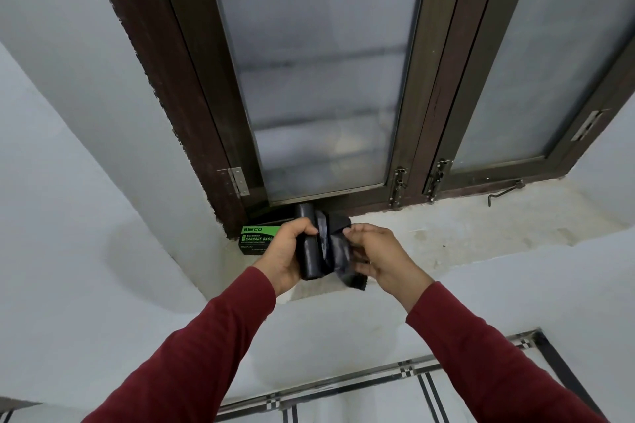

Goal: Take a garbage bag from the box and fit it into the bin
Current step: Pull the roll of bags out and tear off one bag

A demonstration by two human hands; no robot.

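Two red sleeves (213, 347) reach over the sill, splitting a bag from the roll

Left hand (287, 256) grips the black roll (309, 244) steady; right hand (381, 257) pinches the loose bag (338, 251) to tear it; box (257, 240) behind the left hand; bin unseen

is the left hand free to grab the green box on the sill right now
Probably not yet: the left hand grips the roll of black bags, so it is occupied, though the green box sits close beside it with nothing between.

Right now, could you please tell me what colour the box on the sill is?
The box is black with a green band; the head view shows it.
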